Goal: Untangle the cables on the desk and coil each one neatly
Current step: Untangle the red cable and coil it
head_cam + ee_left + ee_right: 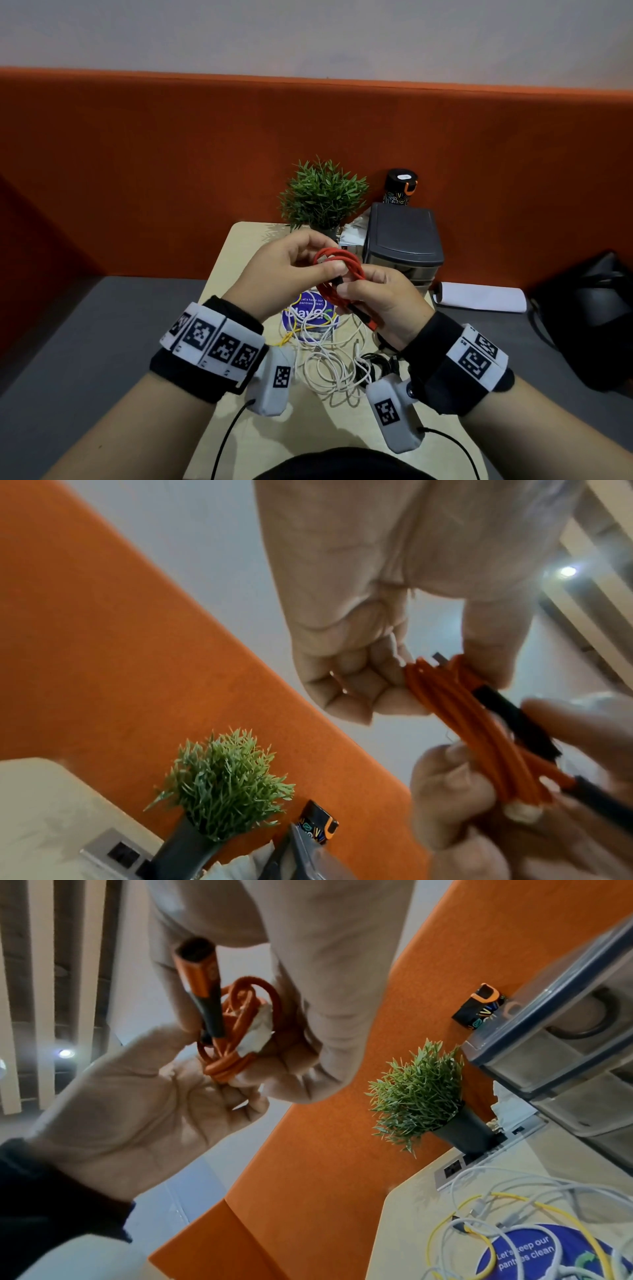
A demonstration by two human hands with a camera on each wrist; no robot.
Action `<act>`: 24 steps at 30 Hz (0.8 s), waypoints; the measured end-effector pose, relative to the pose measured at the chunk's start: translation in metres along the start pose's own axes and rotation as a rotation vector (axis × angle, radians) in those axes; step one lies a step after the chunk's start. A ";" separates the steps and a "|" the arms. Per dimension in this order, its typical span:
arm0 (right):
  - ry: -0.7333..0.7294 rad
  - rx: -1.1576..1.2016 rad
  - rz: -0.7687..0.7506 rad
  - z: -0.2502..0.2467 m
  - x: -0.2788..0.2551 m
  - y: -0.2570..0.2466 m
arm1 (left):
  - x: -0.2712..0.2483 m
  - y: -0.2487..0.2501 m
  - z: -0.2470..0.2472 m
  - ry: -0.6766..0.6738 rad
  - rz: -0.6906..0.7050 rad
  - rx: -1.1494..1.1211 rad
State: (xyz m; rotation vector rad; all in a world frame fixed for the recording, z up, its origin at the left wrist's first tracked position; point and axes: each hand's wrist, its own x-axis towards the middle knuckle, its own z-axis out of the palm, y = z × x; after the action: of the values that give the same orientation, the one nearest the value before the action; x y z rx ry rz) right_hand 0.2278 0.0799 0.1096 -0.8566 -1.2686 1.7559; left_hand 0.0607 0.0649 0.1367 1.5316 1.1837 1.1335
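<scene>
While our left hand (291,270) pinches the red cable (342,274) coil above the desk (236,246), our right hand (380,301) clamps its lower loops. We judge it light, soft and springy, so hold across all the loops; the plug (200,969) juts loose.

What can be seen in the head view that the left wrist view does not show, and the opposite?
Only the head view shows the tangled white cables, the yellow cable and the black cable lying on the desk, plus the blue sticker. Only the left wrist view shows the curled fingertips of the left hand from below and the metal plug tip. Both show the red cable coiled and gripped by both hands, the right hand, and the plant.
</scene>
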 end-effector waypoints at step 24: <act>-0.204 -0.121 -0.008 -0.018 -0.010 0.006 | -0.006 0.006 -0.005 -0.088 -0.207 -0.259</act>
State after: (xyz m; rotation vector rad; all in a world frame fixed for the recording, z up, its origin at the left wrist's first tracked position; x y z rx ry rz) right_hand 0.2471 0.0779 0.0998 -0.7520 -1.5227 1.8106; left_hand 0.0560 0.0582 0.1427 1.2210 1.0636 1.0256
